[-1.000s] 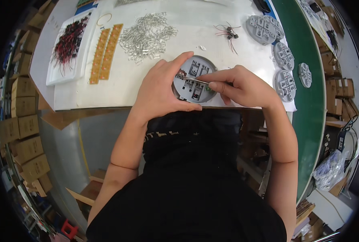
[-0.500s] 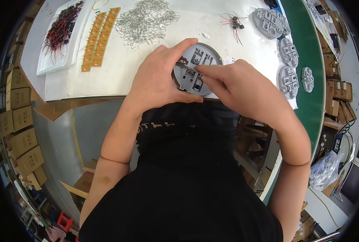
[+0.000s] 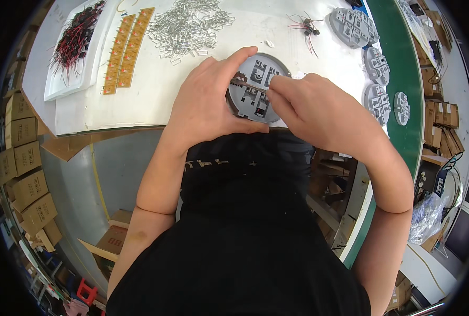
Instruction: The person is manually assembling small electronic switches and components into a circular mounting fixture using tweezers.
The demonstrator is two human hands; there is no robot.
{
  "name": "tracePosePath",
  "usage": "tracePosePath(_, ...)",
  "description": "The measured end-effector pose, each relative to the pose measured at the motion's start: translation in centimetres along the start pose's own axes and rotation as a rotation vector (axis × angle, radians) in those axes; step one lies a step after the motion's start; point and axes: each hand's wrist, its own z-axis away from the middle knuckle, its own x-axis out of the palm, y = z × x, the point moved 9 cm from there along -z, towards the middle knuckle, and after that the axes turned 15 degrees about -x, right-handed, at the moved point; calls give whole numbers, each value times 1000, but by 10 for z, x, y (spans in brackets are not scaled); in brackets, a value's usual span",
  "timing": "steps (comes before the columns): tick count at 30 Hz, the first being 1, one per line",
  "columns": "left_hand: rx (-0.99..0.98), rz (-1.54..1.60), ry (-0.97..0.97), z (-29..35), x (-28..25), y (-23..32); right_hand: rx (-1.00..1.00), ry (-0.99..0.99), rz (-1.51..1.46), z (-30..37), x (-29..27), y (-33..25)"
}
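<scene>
At the table's near edge, a round grey plastic housing (image 3: 249,109) sits tilted, its inside showing slots, small metal contacts and a dark part. My left hand (image 3: 203,100) is wrapped round its left side, thumb on the lower rim and forefinger at the upper rim. From the right, my right hand (image 3: 324,110) reaches over the housing, thumb and forefinger pinched on the end of a thin strip-like piece (image 3: 251,86). That piece lies across the middle of the housing; its exact kind cannot be made out.
A heap of bent metal clips (image 3: 189,29) lies beyond my left hand. Left of it are orange circuit board strips (image 3: 130,50) and a white tray (image 3: 91,68) of red-and-black wired parts. More wired parts (image 3: 309,29) and several grey housings (image 3: 350,29) stand at the right.
My right hand's fingertips have shifted slightly right and up along the housing. My left hand keeps its hold, and the view has moved a little.
</scene>
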Motion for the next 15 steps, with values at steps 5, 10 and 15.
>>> tracePosePath(5,-2,3,5,-1,-1,3,50,-72,82,10,0,-1)
tracePosePath(10,-21,-11,-41,-3,-1,0,69,-78,72,10,6,7)
tracePosePath(15,67,141,-69,5,-12,-9,7,180,-146,26,-4,17)
